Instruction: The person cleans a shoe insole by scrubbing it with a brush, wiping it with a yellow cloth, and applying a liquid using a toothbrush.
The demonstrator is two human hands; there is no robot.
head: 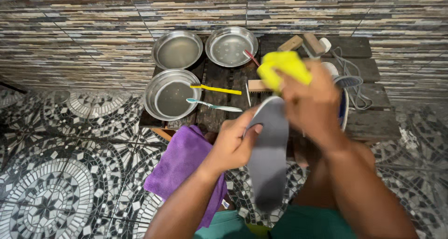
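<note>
My left hand has its fingers clamped on the near-left edge of one grey shoe insole, which hangs in front of me above the tiled floor, while my right hand has its fingers closed around one yellow cloth just beyond the insole's far end. On the dark wooden pallet beyond I count three round metal bowls, two toothbrushes, one yellow and one pale blue, to the left. One purple cloth lies at near left under my forearm.
</note>
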